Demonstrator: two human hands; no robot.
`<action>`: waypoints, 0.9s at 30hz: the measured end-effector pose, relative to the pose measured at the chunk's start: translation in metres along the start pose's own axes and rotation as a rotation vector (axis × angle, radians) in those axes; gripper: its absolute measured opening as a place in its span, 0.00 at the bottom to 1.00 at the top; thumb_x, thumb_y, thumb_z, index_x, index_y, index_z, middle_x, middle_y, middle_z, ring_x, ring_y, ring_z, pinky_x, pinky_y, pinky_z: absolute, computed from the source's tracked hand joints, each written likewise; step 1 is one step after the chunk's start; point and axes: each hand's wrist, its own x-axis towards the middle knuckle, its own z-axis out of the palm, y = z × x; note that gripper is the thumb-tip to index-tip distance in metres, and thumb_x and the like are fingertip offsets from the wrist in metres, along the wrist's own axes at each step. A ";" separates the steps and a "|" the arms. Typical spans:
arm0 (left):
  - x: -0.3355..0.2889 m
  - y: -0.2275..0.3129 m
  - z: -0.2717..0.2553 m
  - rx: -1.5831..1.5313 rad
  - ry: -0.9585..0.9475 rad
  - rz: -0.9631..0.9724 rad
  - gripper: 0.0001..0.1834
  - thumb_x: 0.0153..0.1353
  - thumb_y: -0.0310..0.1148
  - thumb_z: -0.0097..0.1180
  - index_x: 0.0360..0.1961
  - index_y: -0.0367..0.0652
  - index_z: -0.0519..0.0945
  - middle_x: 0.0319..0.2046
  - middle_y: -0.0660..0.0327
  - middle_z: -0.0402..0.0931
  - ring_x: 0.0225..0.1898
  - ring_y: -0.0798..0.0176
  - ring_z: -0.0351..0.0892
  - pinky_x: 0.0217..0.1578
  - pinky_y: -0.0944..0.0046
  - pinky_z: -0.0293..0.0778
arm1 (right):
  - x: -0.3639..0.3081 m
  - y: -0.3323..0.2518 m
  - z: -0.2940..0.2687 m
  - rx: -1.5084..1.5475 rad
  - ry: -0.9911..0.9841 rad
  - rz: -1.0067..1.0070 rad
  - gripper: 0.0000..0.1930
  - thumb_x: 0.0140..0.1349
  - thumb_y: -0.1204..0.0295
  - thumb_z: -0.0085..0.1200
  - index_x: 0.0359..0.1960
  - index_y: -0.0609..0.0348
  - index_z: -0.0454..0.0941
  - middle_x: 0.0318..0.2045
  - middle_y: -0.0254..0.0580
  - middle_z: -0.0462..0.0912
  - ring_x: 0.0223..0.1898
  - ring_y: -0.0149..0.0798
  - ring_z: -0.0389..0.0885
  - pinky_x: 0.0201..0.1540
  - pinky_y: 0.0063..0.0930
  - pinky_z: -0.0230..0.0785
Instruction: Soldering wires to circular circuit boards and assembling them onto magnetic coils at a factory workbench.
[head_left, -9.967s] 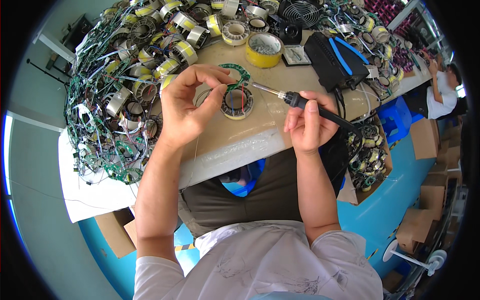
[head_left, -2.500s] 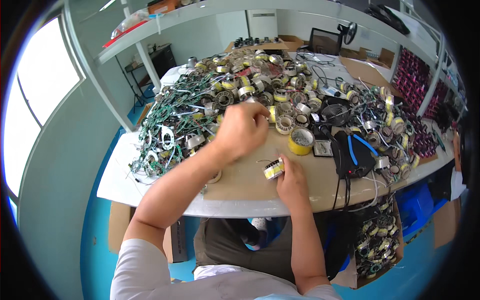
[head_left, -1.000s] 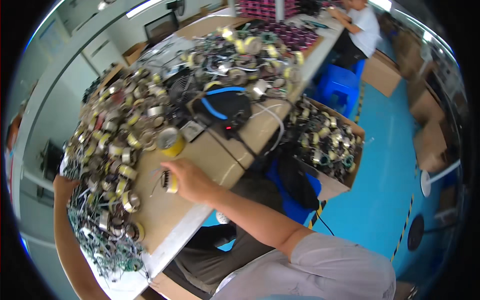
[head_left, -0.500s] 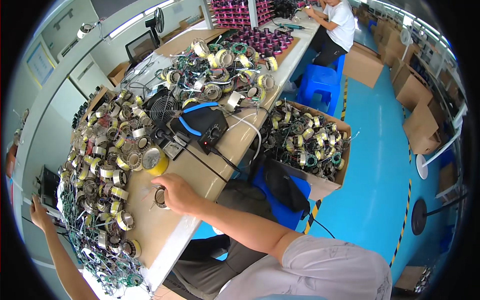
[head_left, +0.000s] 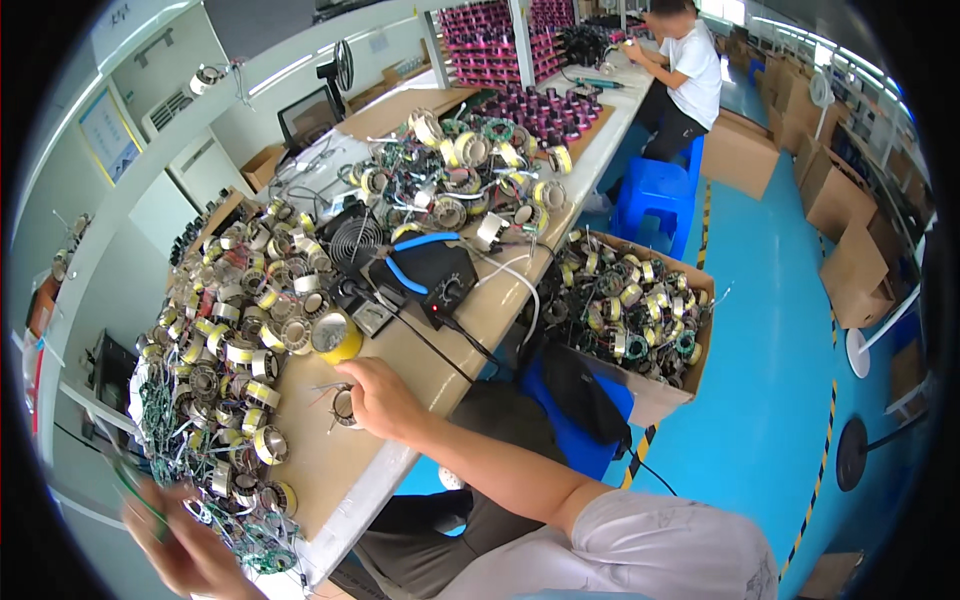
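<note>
so nearest the camera is the left hand [head_left: 185, 540], low on the left by the table's end. it's got a thin curved green board [head_left: 140, 492], seen nearly edge-on. thumb and fingers look pinched together on it, but it's blurry there so i can't swear to how firm that grip is.

bit further in, the right hand [head_left: 388, 400] is over the table's front edge with its fingers closed round a coil [head_left: 343, 406], loose wires [head_left: 326, 389] sticking out towards the pile. can't tell if the coil is resting on the tan sheet [head_left: 345, 455] or held just above it.

my read: this is the fetching step, board in one hand, coil in the other, well apart and not joined. next move probably calls for bringing the board over to the coil and lining it up with those wires without bending them.

past that there's the big pile [head_left: 225, 375] of coils, then a yellow tub [head_left: 337, 343], a black box [head_left: 437, 278] with blue strips, and way back a co-worker [head_left: 685, 75] at the far end.
</note>
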 end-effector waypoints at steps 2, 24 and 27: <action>-0.045 0.051 0.003 -0.276 -0.119 -0.102 0.13 0.66 0.25 0.60 0.51 0.31 0.81 0.43 0.51 0.78 0.35 0.58 0.80 0.35 0.60 0.76 | -0.001 -0.002 -0.007 -0.034 0.107 -0.067 0.17 0.59 0.85 0.49 0.51 0.64 0.76 0.47 0.55 0.81 0.49 0.57 0.79 0.54 0.45 0.73; -0.133 0.052 0.068 0.065 -0.263 -0.004 0.21 0.60 0.27 0.67 0.53 0.30 0.81 0.53 0.38 0.78 0.47 0.41 0.85 0.44 0.53 0.83 | -0.019 -0.105 -0.055 0.369 -0.482 0.057 0.11 0.71 0.68 0.58 0.37 0.67 0.82 0.30 0.40 0.81 0.25 0.29 0.81 0.27 0.27 0.72; -0.130 0.052 0.034 0.059 -0.206 0.066 0.22 0.62 0.34 0.64 0.50 0.25 0.82 0.46 0.38 0.82 0.39 0.45 0.86 0.37 0.57 0.83 | -0.003 -0.103 -0.064 0.596 -0.492 0.339 0.12 0.74 0.68 0.56 0.47 0.65 0.81 0.44 0.41 0.88 0.38 0.25 0.85 0.33 0.20 0.78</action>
